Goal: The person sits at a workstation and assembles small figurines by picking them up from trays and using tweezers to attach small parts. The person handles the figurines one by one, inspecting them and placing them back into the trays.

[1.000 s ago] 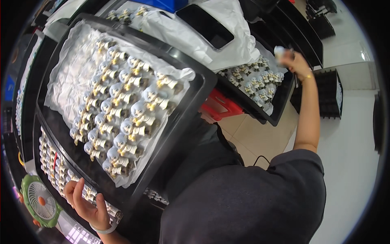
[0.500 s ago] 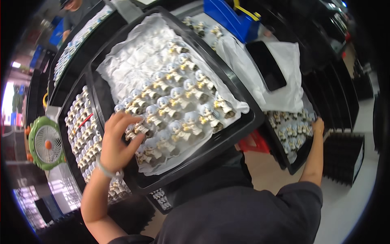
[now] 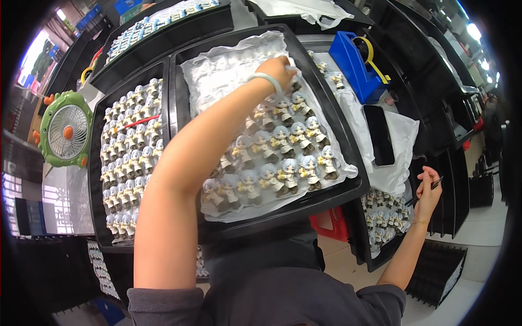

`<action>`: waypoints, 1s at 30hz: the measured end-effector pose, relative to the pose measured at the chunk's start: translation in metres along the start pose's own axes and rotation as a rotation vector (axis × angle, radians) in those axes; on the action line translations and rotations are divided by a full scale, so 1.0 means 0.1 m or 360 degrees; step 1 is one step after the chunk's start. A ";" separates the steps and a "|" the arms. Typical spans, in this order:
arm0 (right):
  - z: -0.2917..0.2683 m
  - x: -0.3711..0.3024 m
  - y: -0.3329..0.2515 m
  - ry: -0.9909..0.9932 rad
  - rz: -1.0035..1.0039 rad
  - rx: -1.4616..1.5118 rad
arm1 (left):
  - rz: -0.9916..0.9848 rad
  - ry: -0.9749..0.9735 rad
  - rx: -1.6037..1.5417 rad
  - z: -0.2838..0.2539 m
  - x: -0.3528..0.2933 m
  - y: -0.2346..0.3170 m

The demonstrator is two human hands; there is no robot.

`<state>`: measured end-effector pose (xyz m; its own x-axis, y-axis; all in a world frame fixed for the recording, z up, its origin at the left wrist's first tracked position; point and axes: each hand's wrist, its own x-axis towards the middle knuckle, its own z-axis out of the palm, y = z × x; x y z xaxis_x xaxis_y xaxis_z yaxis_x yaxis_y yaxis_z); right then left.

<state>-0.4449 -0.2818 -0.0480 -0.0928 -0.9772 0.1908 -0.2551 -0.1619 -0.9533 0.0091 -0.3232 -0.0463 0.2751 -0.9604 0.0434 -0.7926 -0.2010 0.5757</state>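
A black tray in front of me holds several small grey-haired figurines lying on a clear plastic sheet. My left hand, with a pale bracelet on the wrist, reaches across the tray to its far right part and closes on a figurine there. My right hand is low at the right, over a lower tray of more figurines, and pinches a thin dark stick.
Another black tray of figurines lies to the left, beside a green desk fan. A blue tape dispenser and a dark phone on white plastic sit to the right. More black trays stand behind.
My left hand has moved from the near left part of the tray to its far right part. My right hand has dropped lower, next to the lower right tray.
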 end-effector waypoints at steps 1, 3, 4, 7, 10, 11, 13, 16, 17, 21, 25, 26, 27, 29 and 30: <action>0.13 -0.04 -0.16 -0.0108 -0.0030 0.0145 | 0.0067 0.0086 -0.0119 -0.08 -0.05 -0.05; 0.35 -0.11 -0.44 -0.0351 -0.0071 0.0369 | 0.0094 -0.0088 -0.0975 -0.31 -0.25 -0.06; 0.45 -0.13 -0.56 -0.0464 -0.0091 0.0487 | 0.0137 -0.0181 -0.1380 -0.39 -0.40 -0.05; 0.94 -0.16 -0.97 -0.0868 -0.0146 0.0694 | 0.0236 -0.0486 -0.1916 -0.90 -1.11 -0.11; 1.51 -0.20 -1.42 -0.1329 -0.0093 0.0938 | 0.0177 -0.0416 -0.2159 -1.22 -1.75 -0.23; 1.70 -0.23 -1.56 -0.1440 -0.0070 0.0924 | 0.0149 -0.0436 -0.2235 -1.29 -1.93 -0.26; 2.07 -0.36 -1.84 -0.1717 -0.0080 0.0908 | 0.0083 -0.0431 -0.2202 -1.41 -2.22 -0.35; 2.50 -0.63 -2.19 -0.2131 -0.0211 0.0627 | 0.0139 -0.0326 -0.1975 -1.51 -2.53 -0.47; 2.63 -0.75 -2.24 -0.2201 -0.0155 0.0619 | 0.0307 -0.0322 -0.1799 -1.49 -2.55 -0.55; 3.02 -0.96 -2.16 -0.2477 0.0158 0.0454 | 0.0304 0.0092 -0.1118 -1.44 -2.66 -0.61; 3.14 -1.01 -1.87 -0.2508 0.0340 0.0339 | 0.0226 0.0155 -0.0528 -1.48 -2.74 -0.46; 3.14 -1.01 -1.83 -0.2502 0.0388 0.0317 | 0.0266 0.0200 -0.0434 -1.45 -2.74 -0.47; 3.13 -1.01 -1.80 -0.2525 0.0426 0.0304 | 0.0306 0.0244 -0.0338 -1.41 -2.73 -0.48; 3.13 -1.05 -1.83 -0.2561 0.0472 0.0292 | 0.0409 0.0401 -0.0116 -1.33 -2.71 -0.52; 3.13 -1.05 -1.85 -0.2577 0.0495 0.0284 | 0.0421 0.0410 -0.0100 -1.31 -2.72 -0.53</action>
<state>-0.0866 -0.1920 0.0346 0.9456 -0.0751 -0.3166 -0.3028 0.1533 -0.9407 0.0479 -0.0263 0.0186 0.1994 -0.8959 0.3971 -0.8218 0.0678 0.5658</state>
